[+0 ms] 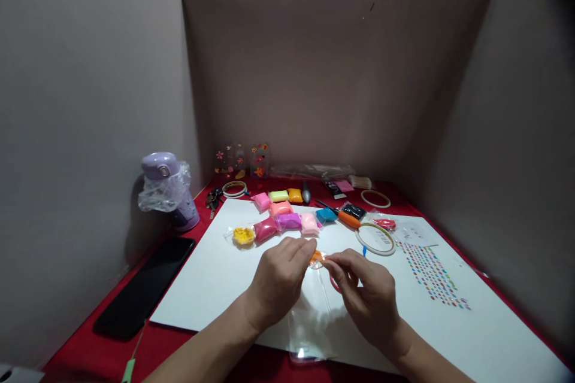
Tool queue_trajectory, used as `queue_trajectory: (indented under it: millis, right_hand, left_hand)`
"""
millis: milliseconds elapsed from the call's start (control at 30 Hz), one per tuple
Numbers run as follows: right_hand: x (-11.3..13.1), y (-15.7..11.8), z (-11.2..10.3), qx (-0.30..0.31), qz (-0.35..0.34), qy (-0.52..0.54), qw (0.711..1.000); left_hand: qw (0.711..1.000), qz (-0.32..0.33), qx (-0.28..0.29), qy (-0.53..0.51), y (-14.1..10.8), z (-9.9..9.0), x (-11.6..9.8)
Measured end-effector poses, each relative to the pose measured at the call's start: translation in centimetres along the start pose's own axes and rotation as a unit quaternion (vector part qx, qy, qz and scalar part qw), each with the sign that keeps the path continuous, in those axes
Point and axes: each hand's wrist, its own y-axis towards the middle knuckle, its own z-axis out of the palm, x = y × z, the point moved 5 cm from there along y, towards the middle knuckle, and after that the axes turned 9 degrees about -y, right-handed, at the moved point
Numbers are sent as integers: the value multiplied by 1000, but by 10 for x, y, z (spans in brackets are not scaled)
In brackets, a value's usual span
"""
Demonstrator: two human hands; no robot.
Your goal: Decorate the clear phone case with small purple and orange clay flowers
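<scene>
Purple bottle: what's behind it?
Behind the purple bottle the grey wall shows. Crumpled clear plastic wraps the bottle's upper body; whatever bottle and plastic hide directly behind them can't be seen.

From my remote view, a board (pixel 215 287) lies on the table (pixel 67 359). Left of it I see a phone (pixel 146 287), a bottle (pixel 184 212) beyond. Keys (pixel 212 202) lie beside its far left corner; packets (pixel 266 229), on its far part; stickers (pixel 433 275), on its right.

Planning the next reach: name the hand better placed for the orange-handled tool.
Right, I'd say: the right hand sits nearer the orange-handled tool than the left hand. Both hold the orange piece, so the right would first need freeing.
</scene>
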Motion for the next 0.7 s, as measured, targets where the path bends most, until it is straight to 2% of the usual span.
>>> queue_trajectory:
  millis: [233,467,700]
  right_hand:
    - [2,-1,6,18,13,5,1000]
    - [-6,-3,12,34,86,49,994]
    - [-4,-3,10,20,68,67,995]
  left_hand:
    - [998,8,15,66,-2,0,1]
    - [997,6,12,81,-4,5,-2]
    - [999,-1,10,34,-7,7,-3]
